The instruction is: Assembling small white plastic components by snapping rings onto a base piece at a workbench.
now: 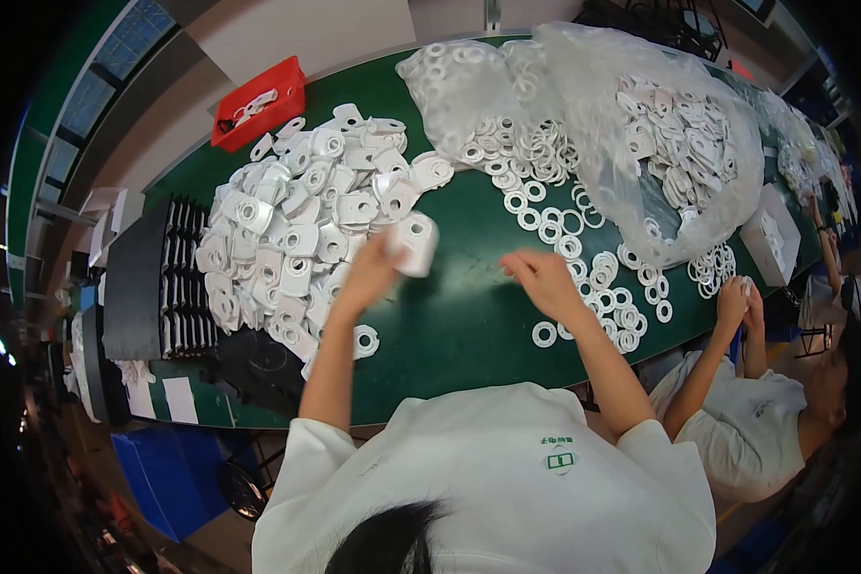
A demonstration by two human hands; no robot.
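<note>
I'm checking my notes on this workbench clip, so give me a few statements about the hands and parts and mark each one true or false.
1. The left hand holds a white flat part above the table. True.
2. The right hand is inside the red bin. False: it hovers beside the loose white rings; the bin sits at the table's far left edge.
3. The pile of flat parts lies left of the left hand. True.
4. The table is red. False: it is green.
5. The plastic bag lies at the far right, holding white parts. True.
</note>
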